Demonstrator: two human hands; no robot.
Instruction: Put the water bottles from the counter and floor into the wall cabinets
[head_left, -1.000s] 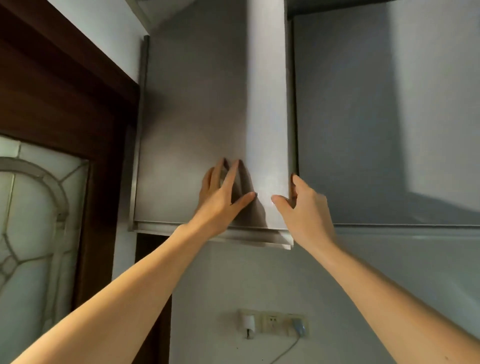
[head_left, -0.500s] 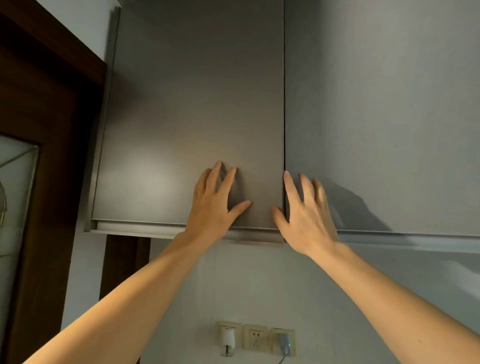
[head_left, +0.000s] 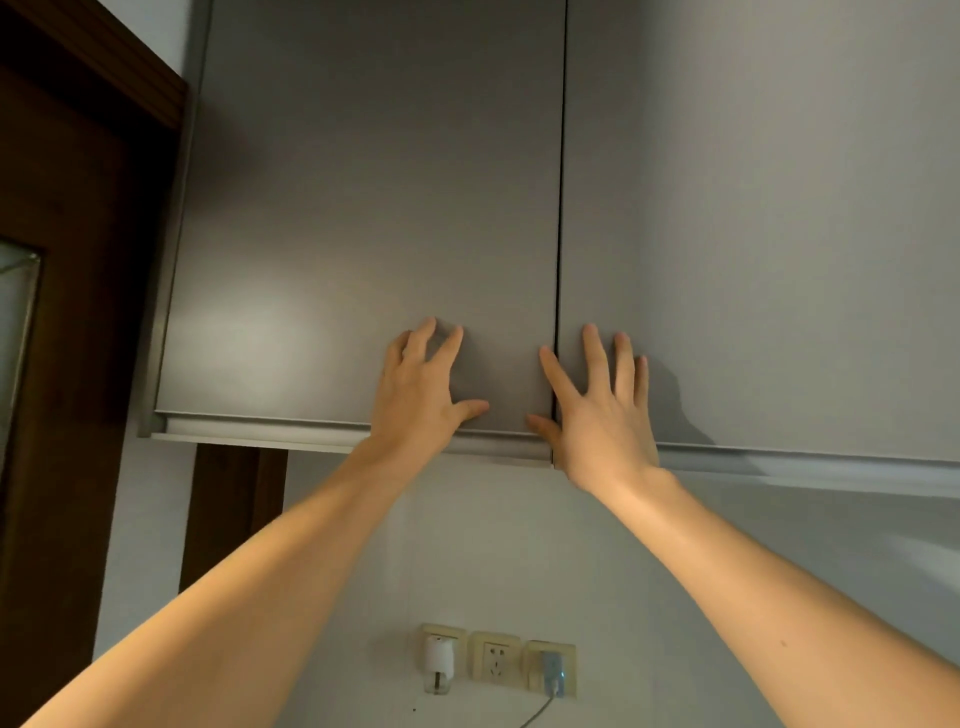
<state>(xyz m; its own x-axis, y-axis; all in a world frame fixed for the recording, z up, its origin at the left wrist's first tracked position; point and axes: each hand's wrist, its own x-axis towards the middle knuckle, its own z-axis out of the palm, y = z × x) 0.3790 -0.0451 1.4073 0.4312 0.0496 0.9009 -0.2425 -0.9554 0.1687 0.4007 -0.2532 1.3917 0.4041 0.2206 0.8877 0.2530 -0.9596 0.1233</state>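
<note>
Left door now swung flush shut, left hand and right hand pressing with fingers spread flat, holding nothing; bottles apparently stowed, though none show.

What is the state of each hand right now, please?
Left hand: open, fingers resting on the left cabinet door, holding nothing.
Right hand: open, fingers spread flat across the seam onto the right cabinet door, holding nothing.

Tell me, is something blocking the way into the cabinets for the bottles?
Yes. Both doors are shut. The left hand presses flat on the left door, and the right hand lies across the seam, mostly on the right door. No bottles are in view.
</note>
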